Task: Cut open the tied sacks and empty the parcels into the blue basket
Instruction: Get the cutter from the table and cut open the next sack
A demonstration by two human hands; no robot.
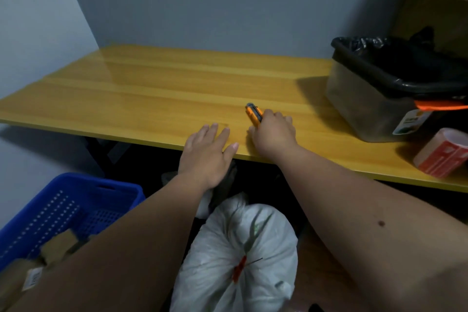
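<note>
yellow table (pixel 152 94): right hand (pixel 274 132) fingers curled round one orange knife (pixel 254 114); left hand (pixel 207 152) flat, fingers spread. one tied sack (pixel 238 256), one blue basket (pixel 76 205).

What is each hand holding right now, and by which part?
The right hand grips the orange utility knife by its rear handle, on the table. The left hand holds nothing.

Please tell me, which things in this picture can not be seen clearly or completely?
- Utility knife: the right hand covers its rear; whether the blade is out is too small to tell.
- Blue basket: the left forearm and the frame edge hide its contents.
- White sack: bottom cut off by the lower edge.
- Storage bin: its black liner hides the inside.
- Tape roll: cut by the right edge.
</note>
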